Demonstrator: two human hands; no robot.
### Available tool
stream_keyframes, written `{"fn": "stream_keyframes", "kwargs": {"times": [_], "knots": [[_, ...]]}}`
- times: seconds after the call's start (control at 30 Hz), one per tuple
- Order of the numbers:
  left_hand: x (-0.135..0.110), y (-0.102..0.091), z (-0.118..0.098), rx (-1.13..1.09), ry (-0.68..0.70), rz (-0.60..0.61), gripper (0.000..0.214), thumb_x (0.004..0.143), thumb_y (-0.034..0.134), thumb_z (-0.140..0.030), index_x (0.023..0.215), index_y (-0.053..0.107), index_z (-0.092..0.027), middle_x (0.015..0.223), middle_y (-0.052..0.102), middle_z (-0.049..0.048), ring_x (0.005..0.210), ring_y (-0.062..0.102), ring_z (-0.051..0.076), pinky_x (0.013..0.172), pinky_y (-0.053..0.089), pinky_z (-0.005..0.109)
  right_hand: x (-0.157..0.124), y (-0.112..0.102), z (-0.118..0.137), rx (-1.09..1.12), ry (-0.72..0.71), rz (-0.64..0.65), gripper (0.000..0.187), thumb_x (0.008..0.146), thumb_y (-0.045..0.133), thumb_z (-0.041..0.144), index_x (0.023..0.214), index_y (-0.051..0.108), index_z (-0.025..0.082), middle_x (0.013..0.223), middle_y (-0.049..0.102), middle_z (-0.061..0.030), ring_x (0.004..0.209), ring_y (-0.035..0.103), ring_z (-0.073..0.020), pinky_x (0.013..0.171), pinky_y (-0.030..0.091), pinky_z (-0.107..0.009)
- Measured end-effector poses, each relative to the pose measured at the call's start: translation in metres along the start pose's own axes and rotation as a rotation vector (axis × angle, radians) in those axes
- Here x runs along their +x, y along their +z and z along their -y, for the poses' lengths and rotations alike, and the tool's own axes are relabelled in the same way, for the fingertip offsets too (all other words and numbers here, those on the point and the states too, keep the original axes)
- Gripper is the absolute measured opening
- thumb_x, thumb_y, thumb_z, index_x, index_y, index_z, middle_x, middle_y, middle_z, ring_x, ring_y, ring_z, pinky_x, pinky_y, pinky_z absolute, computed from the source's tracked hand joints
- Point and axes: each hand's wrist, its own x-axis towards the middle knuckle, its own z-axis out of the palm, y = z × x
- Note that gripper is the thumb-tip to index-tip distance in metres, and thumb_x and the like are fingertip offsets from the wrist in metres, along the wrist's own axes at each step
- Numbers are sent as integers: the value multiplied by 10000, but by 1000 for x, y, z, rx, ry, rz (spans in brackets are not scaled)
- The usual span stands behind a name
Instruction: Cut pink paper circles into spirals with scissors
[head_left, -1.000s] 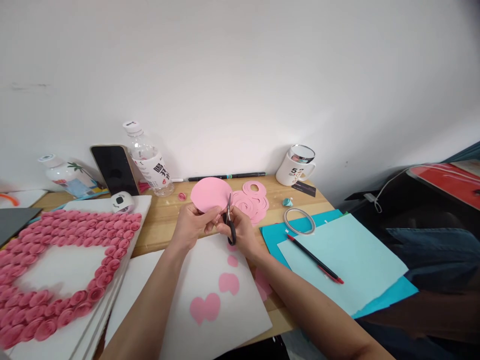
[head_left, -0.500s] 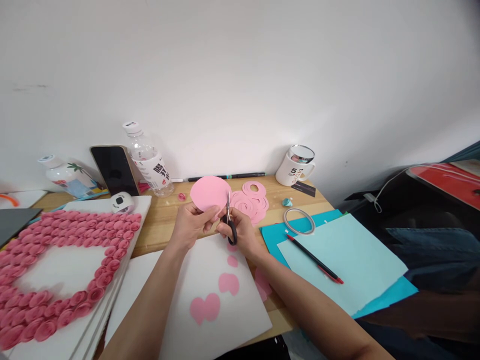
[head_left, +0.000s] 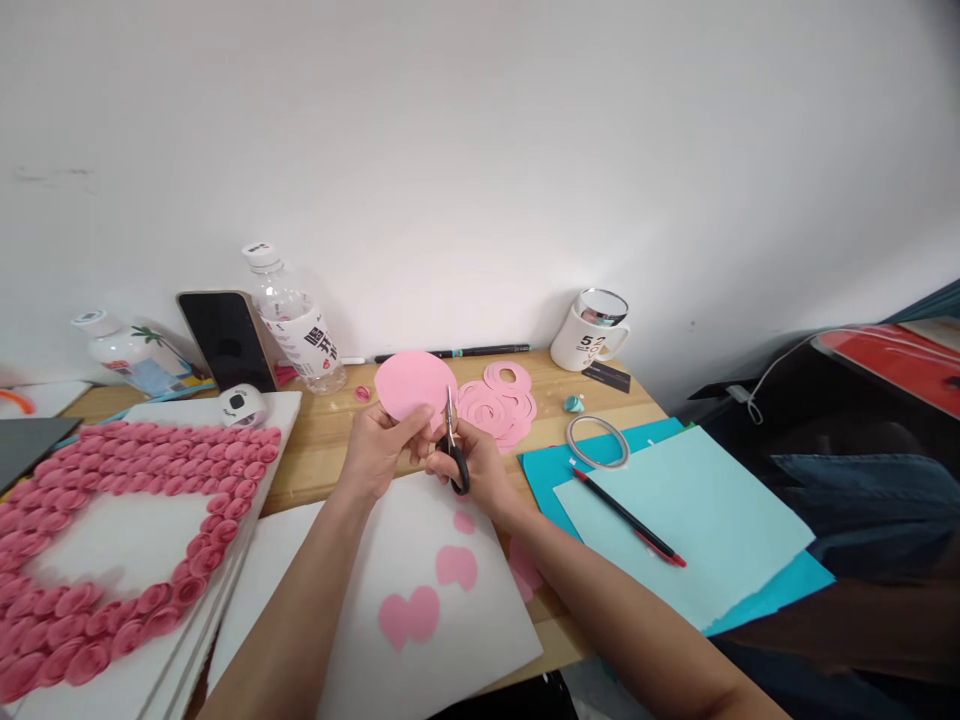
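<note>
Between its thumb and fingers, my left hand (head_left: 384,445) pinches a round piece of pink paper (head_left: 415,382). My right hand (head_left: 474,462) grips black-handled scissors (head_left: 456,465), their blades pointing up along the paper's right edge. Just behind the right hand lies a pile of pink spiral cut-outs (head_left: 495,410). Below both hands, a white sheet (head_left: 442,655) bears several small pink paper pieces (head_left: 409,617). A small rolled pink paper flower (head_left: 363,394) rests on the wooden table beyond the left hand.
At left is a white board (head_left: 127,525) edged with pink paper roses. A bottle (head_left: 307,335), a phone (head_left: 227,340) and a mug (head_left: 589,335) stand near the wall. To the right, blue paper sheets (head_left: 705,540) carry a pen (head_left: 630,518) and a tape roll (head_left: 598,442).
The round pink paper and the scissors have shifted slightly left, and the scissors' handles sit a little lower. My hands keep their grips.
</note>
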Motion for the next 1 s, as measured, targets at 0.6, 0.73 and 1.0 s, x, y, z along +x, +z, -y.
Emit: {"fn": "stream_keyframes", "kwargs": {"times": [0.6, 0.73, 1.0], "knots": [[-3, 2, 0, 63, -73, -28, 262, 598, 702, -251, 448, 527, -127, 417, 472, -29, 382, 400, 53, 369, 321, 185, 3, -3, -8, 49, -75, -13, 545, 585, 790, 462, 913, 425, 225, 683, 542, 27, 594, 516, -129, 553, 400, -244], [-2, 2, 0, 72, -54, -21, 247, 602, 695, -252, 456, 538, -130, 437, 490, -27, 385, 409, 54, 369, 312, 186, 3, -2, -5, 22, -59, -25, 539, 572, 774, 513, 866, 428, 222, 626, 517, 40, 561, 493, -123, 507, 366, -229], [-1, 0, -2, 96, -21, -11, 227, 620, 682, -250, 476, 548, -137, 427, 478, -31, 379, 393, 53, 371, 312, 193, 2, -2, -1, 40, -28, -36, 498, 585, 770, 462, 869, 449, 207, 559, 491, 66, 466, 406, -83, 433, 305, -203]]}}
